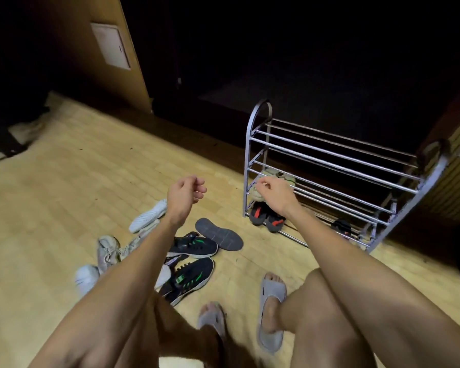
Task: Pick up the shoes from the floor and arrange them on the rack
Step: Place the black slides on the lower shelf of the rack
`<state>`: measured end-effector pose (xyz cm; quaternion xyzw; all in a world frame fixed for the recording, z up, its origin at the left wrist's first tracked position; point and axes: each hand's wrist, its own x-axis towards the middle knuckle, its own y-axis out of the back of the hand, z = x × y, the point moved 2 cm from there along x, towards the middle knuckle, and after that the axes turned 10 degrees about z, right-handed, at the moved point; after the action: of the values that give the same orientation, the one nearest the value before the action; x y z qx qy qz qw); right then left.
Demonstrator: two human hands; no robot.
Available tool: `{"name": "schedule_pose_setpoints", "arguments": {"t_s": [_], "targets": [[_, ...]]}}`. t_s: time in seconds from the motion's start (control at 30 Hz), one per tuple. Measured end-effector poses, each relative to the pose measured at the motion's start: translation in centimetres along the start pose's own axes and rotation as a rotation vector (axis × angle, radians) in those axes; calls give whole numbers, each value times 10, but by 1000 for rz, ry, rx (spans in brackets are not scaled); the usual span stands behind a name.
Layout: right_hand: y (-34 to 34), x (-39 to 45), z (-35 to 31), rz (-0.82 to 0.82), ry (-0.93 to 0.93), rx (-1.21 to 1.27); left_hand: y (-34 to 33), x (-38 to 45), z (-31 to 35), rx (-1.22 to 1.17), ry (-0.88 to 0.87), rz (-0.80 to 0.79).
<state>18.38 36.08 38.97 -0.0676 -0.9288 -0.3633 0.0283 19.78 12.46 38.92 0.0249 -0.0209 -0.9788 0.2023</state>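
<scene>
The metal rack (329, 166) stands at the far right edge of the floor (51, 195). Its bottom shelf carries a black pair with red marks (266, 218) at the left end and a dark shoe (341, 226) toward the right. The shelf above holds a pale sneaker (276, 174). The right hand (272, 192) is curled over this sneaker's heel; whether it grips it cannot be told. The left hand (185, 193) hangs loosely curled, holding nothing. On the floor lie black sneakers with green stripes (191, 258), beige sneakers (109, 251), a white shoe (148, 216) and an upturned grey sole (219, 234).
</scene>
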Motion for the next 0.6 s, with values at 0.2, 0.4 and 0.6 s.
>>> {"name": "schedule_pose_setpoints", "arguments": {"t_s": [0.2, 0.4, 0.6], "targets": [[-38, -2, -8, -71, 6, -2, 37, 9, -23, 49, 24, -16], [-96, 16, 4, -177, -41, -19, 59, 29, -62, 100, 95, 45], [-135, 43, 35, -230, -136, -71, 56, 64, -108, 130, 177, 102]]}}
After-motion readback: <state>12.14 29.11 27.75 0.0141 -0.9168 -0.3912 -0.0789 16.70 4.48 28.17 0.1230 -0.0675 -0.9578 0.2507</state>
